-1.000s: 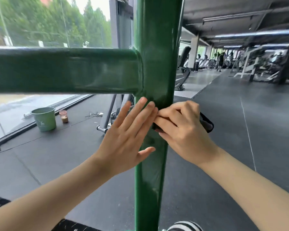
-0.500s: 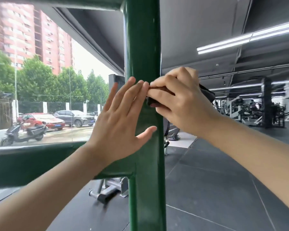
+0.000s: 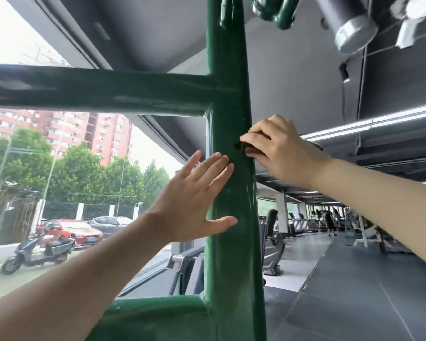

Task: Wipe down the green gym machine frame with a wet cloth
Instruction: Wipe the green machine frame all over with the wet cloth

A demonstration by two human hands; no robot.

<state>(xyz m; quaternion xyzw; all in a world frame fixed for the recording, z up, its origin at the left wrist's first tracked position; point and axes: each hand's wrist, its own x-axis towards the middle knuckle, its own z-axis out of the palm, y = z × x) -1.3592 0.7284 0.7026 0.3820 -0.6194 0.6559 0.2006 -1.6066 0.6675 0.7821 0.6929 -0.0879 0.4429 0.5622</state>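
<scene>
Fingers (image 3: 258, 137) curled, right hand (image 3: 280, 153) pressing cloth (image 3: 250, 150) against post (image 3: 229, 193).

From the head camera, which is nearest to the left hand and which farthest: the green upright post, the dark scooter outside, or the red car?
1. Green upright post: the left hand has its fingers on it, just right.
2. Dark scooter: outside, lower left.
3. Red car: parked behind the scooter.
</scene>
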